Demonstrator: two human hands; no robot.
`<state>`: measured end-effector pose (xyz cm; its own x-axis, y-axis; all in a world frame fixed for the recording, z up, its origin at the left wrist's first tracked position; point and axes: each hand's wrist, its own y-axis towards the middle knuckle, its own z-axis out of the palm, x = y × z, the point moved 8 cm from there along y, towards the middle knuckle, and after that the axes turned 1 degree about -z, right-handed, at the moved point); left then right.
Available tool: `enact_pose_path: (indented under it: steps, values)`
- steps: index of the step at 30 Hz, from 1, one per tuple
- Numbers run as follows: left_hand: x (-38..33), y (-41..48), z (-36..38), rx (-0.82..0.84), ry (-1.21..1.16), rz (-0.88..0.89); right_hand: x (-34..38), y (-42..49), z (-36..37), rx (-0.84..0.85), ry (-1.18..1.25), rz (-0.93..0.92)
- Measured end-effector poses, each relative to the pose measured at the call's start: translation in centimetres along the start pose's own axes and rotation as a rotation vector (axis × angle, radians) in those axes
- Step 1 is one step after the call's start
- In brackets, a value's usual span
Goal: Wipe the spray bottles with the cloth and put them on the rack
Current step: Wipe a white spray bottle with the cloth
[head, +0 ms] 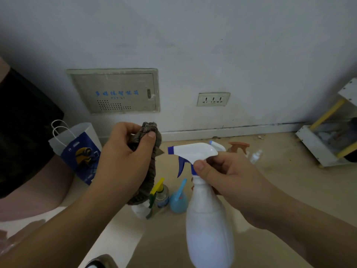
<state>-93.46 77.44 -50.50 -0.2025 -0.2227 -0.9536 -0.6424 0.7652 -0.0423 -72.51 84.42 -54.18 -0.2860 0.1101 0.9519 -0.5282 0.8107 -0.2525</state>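
Note:
My right hand (229, 180) grips a white spray bottle (209, 225) by its neck, just under the white head with blue nozzle and trigger; the bottle hangs upright in front of me. My left hand (123, 161) holds a bunched brown-grey cloth (149, 171) a little to the left of the bottle's head, not touching it. Below on the floor stand a clear bottle with a yellow-green trigger (160, 192) and a blue bottle (178, 202). More bottles lie behind my right hand: one white-blue (217, 146), one orange-headed (238, 147), one small and clear (256, 155). The white and yellow rack (318, 149) stands at the right.
A white and blue paper bag (77, 151) stands at the left by the wall. Another person's leg in dark shorts (25, 132) fills the far left. The wall holds a metal panel (116, 90) and a socket (213, 99). The floor is beige tile.

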Motion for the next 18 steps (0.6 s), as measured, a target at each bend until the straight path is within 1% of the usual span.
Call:
enact_pose_path:
  steps: [2, 3, 4, 5, 7, 8, 9, 10, 12, 13, 16, 18]
  values:
    - [-0.5, -0.1, 0.1, -0.008, -0.007, 0.062, 0.0, 0.1, -0.1, -0.008, -0.031, -0.01]
    - [-1.1, -0.4, 0.2, -0.008, 0.002, 0.128, 0.1, 0.1, -0.2, -0.013, -0.04, -0.016]
    - [-2.0, -0.9, 0.3, 0.009, 0.045, 0.241, 0.1, 0.2, -0.3, -0.016, -0.048, -0.023]
    - [-3.2, -1.7, 0.9, 0.054, 0.117, 0.396, 0.1, 0.2, -0.3, -0.015, -0.059, -0.027]
    - [-4.8, -4.0, 3.1, 0.219, 0.332, 0.7, 0.3, 0.3, -0.2, 0.003, -0.075, -0.041]
    - [-4.7, -4.8, 4.3, 0.288, 0.447, 0.818, 0.4, 0.2, 0.0, 0.018, -0.077, -0.051]
    - [-4.3, -5.1, 5.0, 0.305, 0.538, 0.892, 0.5, 0.2, 0.2, 0.036, -0.084, -0.063]
    - [-4.2, -4.9, 5.3, 0.277, 0.587, 0.931, 0.6, 0.2, 0.5, 0.055, -0.101, -0.079]
    - [-4.4, -4.4, 5.3, 0.22, 0.575, 0.937, 1.1, -0.1, 0.9, 0.111, -0.159, -0.121]
    - [-4.5, -4.4, 5.4, 0.247, 0.549, 0.922, 1.4, -0.2, 1.1, 0.15, -0.196, -0.147]
    - [-3.8, -4.9, 6.1, 0.41, 0.493, 0.83, 1.9, -0.7, 1.5, 0.246, -0.283, -0.184]
    - [-3.4, -4.7, 6.4, 0.411, 0.515, 0.788, 1.8, -1.0, 1.7, 0.265, -0.278, -0.199]
